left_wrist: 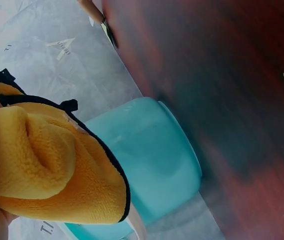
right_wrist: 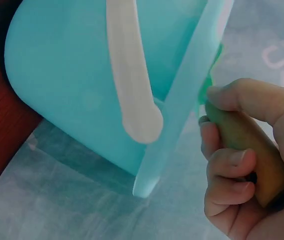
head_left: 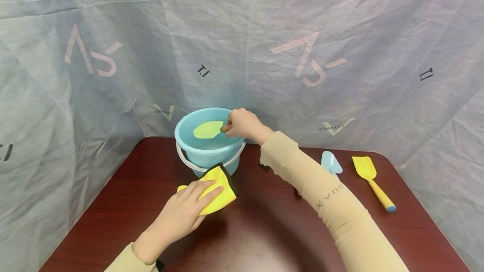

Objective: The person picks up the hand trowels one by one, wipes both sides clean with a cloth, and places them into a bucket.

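A light blue bucket (head_left: 207,158) with a white carrying handle (right_wrist: 129,65) stands at the back of the table. My right hand (head_left: 245,125) grips the tan handle (right_wrist: 254,152) of a small trowel at the bucket's right rim. The trowel's yellow-green blade (head_left: 209,130) shows over the bucket's mouth in the head view; the rim hides most of it in the right wrist view. In front of the bucket, my left hand (head_left: 183,207) holds a folded yellow cloth (left_wrist: 57,165) with black edging, fingers spread across its top.
On the right of the dark red table (head_left: 249,238) lie a light blue trowel (head_left: 330,163), partly behind my right sleeve (head_left: 332,196), and a yellow toy shovel (head_left: 374,184) with a blue handle end. Grey printed sheeting (head_left: 242,45) hangs close behind the table and along its sides.
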The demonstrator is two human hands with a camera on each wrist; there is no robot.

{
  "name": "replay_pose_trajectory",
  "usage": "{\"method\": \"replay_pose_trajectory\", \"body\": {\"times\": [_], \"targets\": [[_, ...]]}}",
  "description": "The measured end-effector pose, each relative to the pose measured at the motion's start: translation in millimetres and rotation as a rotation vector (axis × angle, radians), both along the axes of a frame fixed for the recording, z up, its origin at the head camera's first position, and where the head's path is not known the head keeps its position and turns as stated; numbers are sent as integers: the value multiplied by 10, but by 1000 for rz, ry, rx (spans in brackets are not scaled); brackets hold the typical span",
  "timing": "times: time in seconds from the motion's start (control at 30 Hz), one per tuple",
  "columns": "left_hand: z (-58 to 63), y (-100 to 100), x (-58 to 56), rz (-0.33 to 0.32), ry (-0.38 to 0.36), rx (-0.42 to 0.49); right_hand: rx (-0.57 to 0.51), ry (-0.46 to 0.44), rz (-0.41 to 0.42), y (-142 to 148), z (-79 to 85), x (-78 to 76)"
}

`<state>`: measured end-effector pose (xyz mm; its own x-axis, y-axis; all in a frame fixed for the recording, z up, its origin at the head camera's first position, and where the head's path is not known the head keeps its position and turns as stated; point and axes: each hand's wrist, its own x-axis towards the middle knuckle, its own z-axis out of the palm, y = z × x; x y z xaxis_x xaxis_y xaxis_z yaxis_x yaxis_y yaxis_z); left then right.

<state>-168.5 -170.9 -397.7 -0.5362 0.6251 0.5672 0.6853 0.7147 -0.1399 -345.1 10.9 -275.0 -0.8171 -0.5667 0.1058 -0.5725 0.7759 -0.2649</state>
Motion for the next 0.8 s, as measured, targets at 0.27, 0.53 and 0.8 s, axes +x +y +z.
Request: {"method": "replay_pose_trajectory", "body": {"times": [0.27, 0.53, 0.8], "targets": [[-32, 22, -1, -18, 16, 14, 129, 49, 60, -259, -152, -64], [-52, 44, 31, -31, 12, 27, 221, 24, 85, -383, -264, -34], [-74, 54, 37, -59, 27, 59, 198, -12, 73, -408, -323, -28]]}}
